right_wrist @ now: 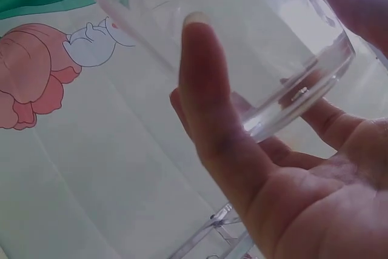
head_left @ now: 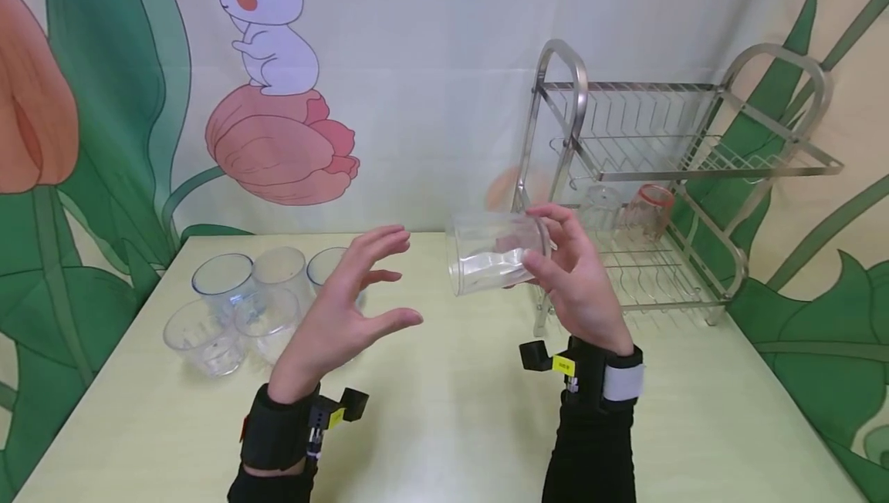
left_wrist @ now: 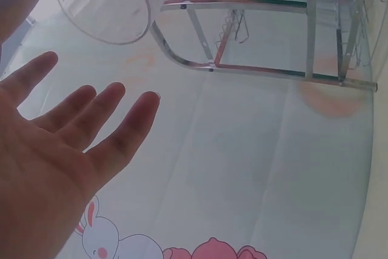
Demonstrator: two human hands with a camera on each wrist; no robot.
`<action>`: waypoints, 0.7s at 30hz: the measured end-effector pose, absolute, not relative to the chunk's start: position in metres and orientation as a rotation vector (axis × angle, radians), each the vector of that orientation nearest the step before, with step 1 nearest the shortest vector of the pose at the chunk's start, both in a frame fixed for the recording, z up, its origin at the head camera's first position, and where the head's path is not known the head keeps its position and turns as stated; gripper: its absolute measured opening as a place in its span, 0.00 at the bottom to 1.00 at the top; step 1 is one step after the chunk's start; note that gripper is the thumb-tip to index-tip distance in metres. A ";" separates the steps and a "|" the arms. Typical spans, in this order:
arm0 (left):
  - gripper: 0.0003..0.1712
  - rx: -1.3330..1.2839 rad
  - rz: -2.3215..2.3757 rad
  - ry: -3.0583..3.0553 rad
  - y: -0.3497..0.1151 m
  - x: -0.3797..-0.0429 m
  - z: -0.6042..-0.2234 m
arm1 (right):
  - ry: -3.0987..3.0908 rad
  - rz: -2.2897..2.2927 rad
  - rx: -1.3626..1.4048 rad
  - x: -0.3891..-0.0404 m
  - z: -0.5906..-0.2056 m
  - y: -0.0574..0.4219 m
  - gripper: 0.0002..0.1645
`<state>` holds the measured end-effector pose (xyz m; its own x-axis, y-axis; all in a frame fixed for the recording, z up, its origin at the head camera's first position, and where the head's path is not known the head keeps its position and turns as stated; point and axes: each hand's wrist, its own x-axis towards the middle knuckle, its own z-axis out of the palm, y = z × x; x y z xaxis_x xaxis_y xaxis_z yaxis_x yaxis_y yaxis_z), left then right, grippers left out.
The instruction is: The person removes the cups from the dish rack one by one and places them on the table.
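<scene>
Tilted on its side above the table, a clear drinking glass (head_left: 486, 252) is gripped near its base by my right hand (head_left: 579, 279). The right wrist view shows the thick base of the glass (right_wrist: 291, 101) between thumb and fingers. Its mouth faces my left hand (head_left: 340, 318), which is spread and apart from it, thumb and fingers extended. In the left wrist view the round rim of the glass (left_wrist: 130, 42) appears beyond the fingers. Several clear glasses stand behind and left of my left hand, one with a blue rim (head_left: 222, 275); the hand partly hides some.
A two-tier metal dish rack (head_left: 660, 175) stands at the right back. On its lower shelf are a clear glass (head_left: 600, 210) and a red-rimmed glass (head_left: 649, 214). A pale table (head_left: 444, 410) lies below, with a printed curtain (head_left: 417, 102) behind it.
</scene>
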<state>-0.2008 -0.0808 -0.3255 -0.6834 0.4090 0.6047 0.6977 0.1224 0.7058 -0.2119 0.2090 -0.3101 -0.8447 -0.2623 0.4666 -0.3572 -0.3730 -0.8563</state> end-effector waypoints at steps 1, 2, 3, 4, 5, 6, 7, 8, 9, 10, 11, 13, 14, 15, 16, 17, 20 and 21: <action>0.52 -1.095 -1.582 -2.139 -0.080 -0.201 -0.326 | -1.743 2.409 0.863 -0.212 -0.310 0.206 0.27; 0.53 -1.103 -1.581 -2.139 -0.078 -0.200 -0.326 | -1.769 2.405 0.868 -0.212 -0.309 0.204 0.28; 0.54 -1.110 -1.582 -2.140 -0.077 -0.201 -0.327 | -1.793 2.402 0.871 -0.212 -0.309 0.201 0.27; 0.54 -1.118 -1.590 -2.137 -0.076 -0.201 -0.327 | -1.820 2.391 0.873 -0.212 -0.309 0.199 0.28; 0.55 -1.124 -1.595 -2.139 -0.075 -0.202 -0.328 | -1.839 2.390 0.880 -0.212 -0.309 0.197 0.28; 0.56 -1.125 -1.603 -2.143 -0.074 -0.202 -0.328 | -1.855 2.390 0.883 -0.212 -0.309 0.195 0.28; 0.57 -1.122 -1.612 -2.150 -0.073 -0.202 -0.328 | -1.869 2.388 0.889 -0.212 -0.309 0.193 0.28; 0.58 -1.118 -1.627 -2.153 -0.072 -0.203 -0.328 | -1.882 2.385 0.897 -0.212 -0.309 0.190 0.29; 0.59 -1.109 -1.640 -2.159 -0.071 -0.203 -0.329 | -1.887 2.390 0.909 -0.213 -0.309 0.188 0.29; 0.60 -1.097 -1.651 -2.165 -0.071 -0.203 -0.328 | -1.891 2.394 0.924 -0.213 -0.309 0.186 0.29; 0.61 -1.084 -1.660 -2.172 -0.071 -0.202 -0.328 | -1.891 2.405 0.940 -0.214 -0.309 0.185 0.29; 0.62 -1.064 -1.673 -2.178 -0.070 -0.202 -0.328 | -1.898 2.412 0.969 -0.214 -0.310 0.181 0.29; 0.62 -1.060 -1.673 -2.177 -0.070 -0.202 -0.329 | -1.904 2.414 0.980 -0.215 -0.310 0.180 0.29; 0.62 -1.057 -1.663 -2.177 -0.070 -0.202 -0.329 | -1.909 2.418 0.991 -0.215 -0.310 0.179 0.30; 0.62 -1.059 -1.650 -2.175 -0.070 -0.202 -0.328 | -1.912 2.424 1.000 -0.215 -0.311 0.178 0.30; 0.62 -1.065 -1.635 -2.169 -0.070 -0.202 -0.329 | -1.917 2.427 1.003 -0.215 -0.311 0.177 0.30; 0.62 -1.086 -1.581 -2.148 -0.070 -0.203 -0.328 | -1.947 2.420 1.002 -0.215 -0.310 0.176 0.31; 0.62 -1.089 -1.566 -2.141 -0.070 -0.203 -0.328 | -1.954 2.420 1.002 -0.215 -0.310 0.176 0.31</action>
<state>-0.2026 -0.0698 -0.3279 -0.6794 0.4088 0.6093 0.7045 0.1315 0.6974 -0.2146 0.1762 -0.3095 -0.8049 -0.4582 0.3770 -0.2720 -0.2797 -0.9207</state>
